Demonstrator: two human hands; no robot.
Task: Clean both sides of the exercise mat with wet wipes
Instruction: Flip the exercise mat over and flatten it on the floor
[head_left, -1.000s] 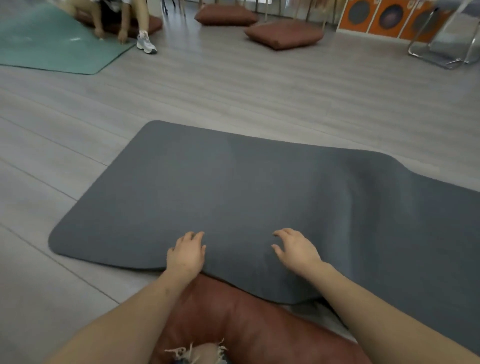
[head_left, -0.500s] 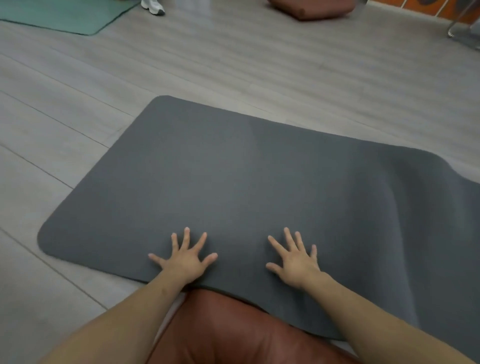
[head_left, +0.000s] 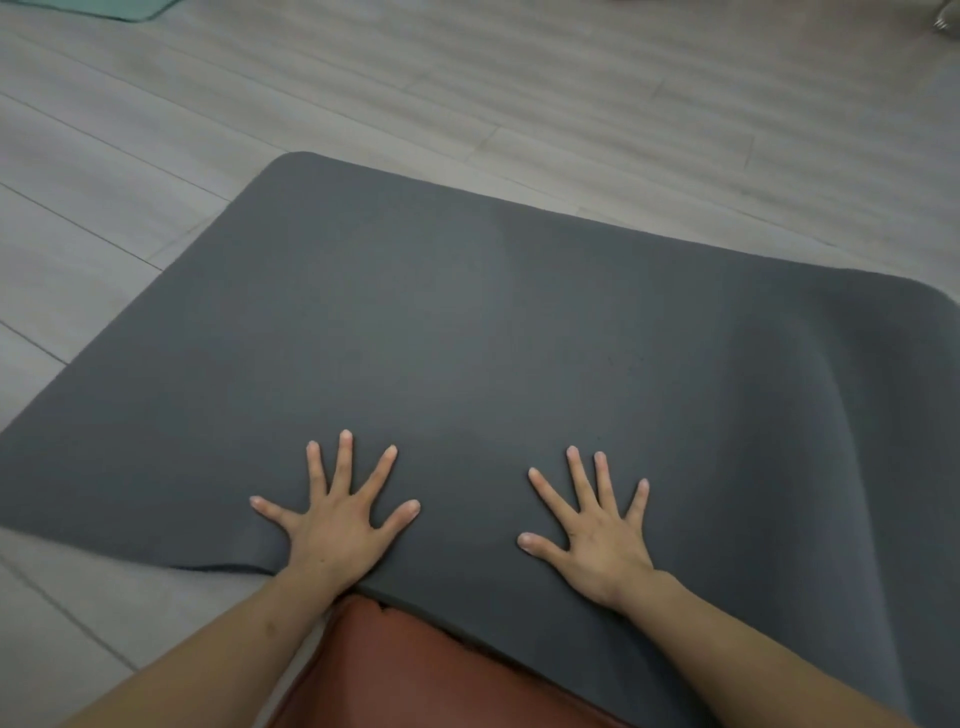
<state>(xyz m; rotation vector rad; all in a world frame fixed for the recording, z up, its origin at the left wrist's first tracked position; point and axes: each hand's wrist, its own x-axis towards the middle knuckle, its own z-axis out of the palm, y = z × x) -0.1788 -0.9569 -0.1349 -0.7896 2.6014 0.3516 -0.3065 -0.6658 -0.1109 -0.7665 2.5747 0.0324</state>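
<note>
A dark grey exercise mat (head_left: 467, 322) lies spread over the wooden floor, running off the right edge, where a raised fold shows. My left hand (head_left: 337, 514) presses flat on the mat near its front edge, fingers spread wide. My right hand (head_left: 592, 530) lies flat on the mat a little to the right, fingers also spread. Neither hand holds anything. No wet wipes are in view.
A brown leather cushion (head_left: 415, 670) sits under the mat's near edge between my forearms. A corner of a green mat (head_left: 124, 8) shows at the top left. Grey wooden floor (head_left: 571, 93) surrounds the mat.
My curled fingers have spread out flat on the mat. The view has tilted down and closer, so the far cushions and the other person have left the frame.
</note>
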